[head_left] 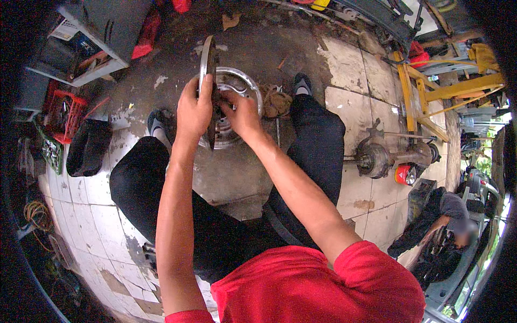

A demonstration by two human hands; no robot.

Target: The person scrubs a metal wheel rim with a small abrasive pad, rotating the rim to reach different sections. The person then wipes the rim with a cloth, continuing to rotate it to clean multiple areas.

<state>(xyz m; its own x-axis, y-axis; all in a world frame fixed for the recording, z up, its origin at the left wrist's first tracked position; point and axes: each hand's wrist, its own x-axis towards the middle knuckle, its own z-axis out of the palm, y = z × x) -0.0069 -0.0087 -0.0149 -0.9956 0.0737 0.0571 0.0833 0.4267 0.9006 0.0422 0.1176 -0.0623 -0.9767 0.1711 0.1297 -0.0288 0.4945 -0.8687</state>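
Our left grip (194,110) pinches one metal disc (205,60), standing on edge between both hands, long axis pointing away from us; our right grip (243,114) curls by its right face, though we cannot tell whether it pinches anything. Below both lies one round metal rim (253,88).

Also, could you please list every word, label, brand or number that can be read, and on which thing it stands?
None can be read.
Red container beside the rusty axle part: any print is too small.
Pale item in the grey cabinet: too blurred.
Upright metal disc: no marking is clear.
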